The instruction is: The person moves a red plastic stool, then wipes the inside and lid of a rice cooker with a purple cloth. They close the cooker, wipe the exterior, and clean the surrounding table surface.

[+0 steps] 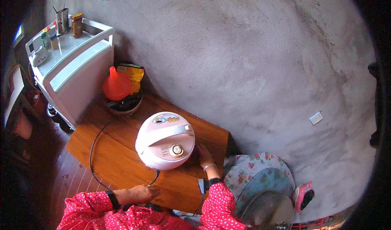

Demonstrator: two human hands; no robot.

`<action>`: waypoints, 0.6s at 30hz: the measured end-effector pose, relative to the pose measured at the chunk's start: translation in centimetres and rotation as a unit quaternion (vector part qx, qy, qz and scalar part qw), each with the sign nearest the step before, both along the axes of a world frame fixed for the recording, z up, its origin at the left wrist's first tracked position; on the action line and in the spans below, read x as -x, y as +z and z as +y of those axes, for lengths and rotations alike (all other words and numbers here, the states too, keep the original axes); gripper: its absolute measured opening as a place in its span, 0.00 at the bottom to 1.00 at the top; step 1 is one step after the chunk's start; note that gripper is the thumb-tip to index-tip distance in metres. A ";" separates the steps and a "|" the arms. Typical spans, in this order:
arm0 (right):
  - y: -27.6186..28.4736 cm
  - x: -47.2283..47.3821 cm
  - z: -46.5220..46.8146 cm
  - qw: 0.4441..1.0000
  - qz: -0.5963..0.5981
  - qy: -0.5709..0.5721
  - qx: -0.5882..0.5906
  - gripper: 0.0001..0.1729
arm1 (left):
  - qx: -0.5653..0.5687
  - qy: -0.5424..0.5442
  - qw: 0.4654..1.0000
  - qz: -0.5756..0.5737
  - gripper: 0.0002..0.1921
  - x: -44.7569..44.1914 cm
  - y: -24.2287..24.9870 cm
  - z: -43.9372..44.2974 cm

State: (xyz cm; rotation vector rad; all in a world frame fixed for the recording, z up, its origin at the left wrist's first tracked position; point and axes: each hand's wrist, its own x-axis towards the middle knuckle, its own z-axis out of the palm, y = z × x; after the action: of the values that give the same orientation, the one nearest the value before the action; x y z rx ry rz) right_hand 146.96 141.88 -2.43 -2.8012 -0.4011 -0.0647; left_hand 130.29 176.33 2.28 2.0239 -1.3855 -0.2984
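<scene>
A white and pink electric pressure cooker (166,141) with a lid handle and a round valve stands on a brown wooden table (122,156). A black power cord (91,156) comes from its front, passes by my left hand and loops over the table's left part. My left hand (146,194) is curled at the front edge, beside the cord's upper stretch; whether its fingers hold the cord cannot be made out. My right hand (204,156), with a bracelet on the wrist, is at the cooker's right side, its fingertips partly hidden in shadow against it.
A red funnel (117,84) and a yellow packet (134,75) sit in a bowl behind the cooker. A white cart (82,74) at the left carries a glass jar (77,25) and small bottles. Floral round boards (259,168) lean at the right by the grey wall (244,61).
</scene>
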 end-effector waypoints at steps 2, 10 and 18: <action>-0.2 -4.4 1.8 0.976 0.032 0.065 -0.206 0.23 | -0.049 -0.051 0.997 -0.028 0.18 -0.3 -1.1 -1.5; -1.2 -15.6 4.7 0.955 -0.095 0.275 0.061 0.19 | -0.121 0.068 0.990 -0.033 0.23 -2.0 -3.0 -6.1; -1.4 -12.0 -8.5 0.967 -0.098 -0.194 0.134 0.20 | -0.117 0.116 0.974 0.159 0.31 -2.6 -0.8 -6.6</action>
State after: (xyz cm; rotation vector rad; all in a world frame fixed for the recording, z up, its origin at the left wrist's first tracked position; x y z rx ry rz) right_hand 158.95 133.42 -3.85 -3.1122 0.1131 -0.4035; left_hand 132.90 169.70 1.45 2.1851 -0.9439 -0.6748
